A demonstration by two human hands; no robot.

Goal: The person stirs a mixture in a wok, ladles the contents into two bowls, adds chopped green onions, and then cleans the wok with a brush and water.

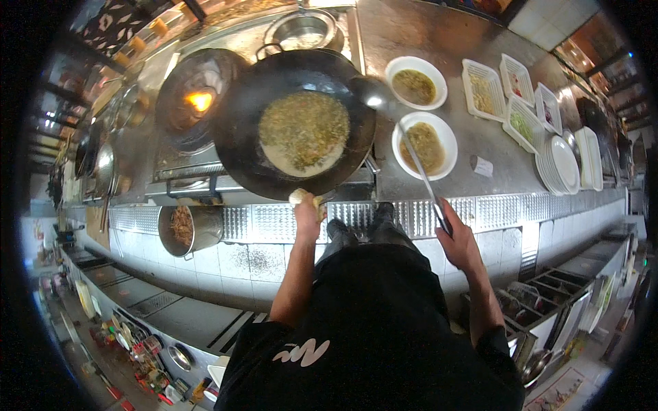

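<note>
My left hand (307, 213) grips the near rim of a large black wok (241, 149) through a folded yellowish cloth (298, 196). Greenish-brown soup (304, 131) with chopped bits fills the wok's middle. In my right hand (457, 239) is the dark handle of a long steel ladle (419, 169). Its blurred bowl hangs over the wok's right edge, and the shaft crosses above the nearer white bowl (452, 154). That bowl and a second white bowl (389, 67) behind it both contain similar soup. Whether the ladle carries any liquid, I cannot tell.
Left of the wok, a flame (199, 100) burns in a second burner. A steel pot (303, 31) stands behind. White baskets of cut ingredients (481, 90) and stacked plates (558, 164) occupy the counter's right. Below on the left is a metal pot (205, 228) with brownish contents.
</note>
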